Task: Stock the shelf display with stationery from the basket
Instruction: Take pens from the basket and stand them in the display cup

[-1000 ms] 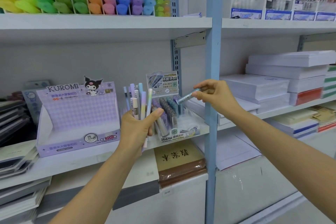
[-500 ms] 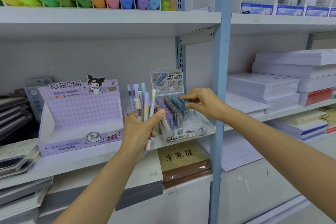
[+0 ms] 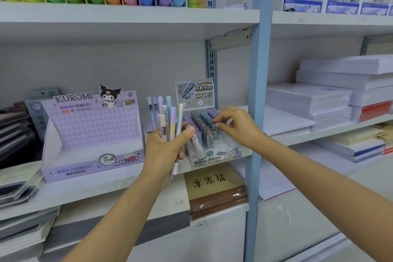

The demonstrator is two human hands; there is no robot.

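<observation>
Head view, restocking of the lead-refill display point(image 3: 207, 158) on the middle shelf point(image 3: 95, 187).

Change: one second before, the right hand point(image 3: 236, 127) held a teal lead tube point(image 3: 213, 132) in the air to the right of the display. Half a second later it had reached the rows. At this moment the tube stood among the others at the right side of the display, with thumb and forefinger in a narrow pinch at its top end. By this reading one more item was seated or nearly so, and release was the step remaining. The left hand point(image 3: 165, 151) did not shift; it gripped a bundle of pastel tubes point(image 3: 169, 117) upright, just in front of the display's left edge.

Counts: two hands; two display boxes, namely the refill display and the purple Kuromi box point(image 3: 91, 125) beside it, whose tray showed no stock; four columns of tubes in the refill display; about seven tubes in the bundle, some overlapping. The basket was out of view.
</observation>
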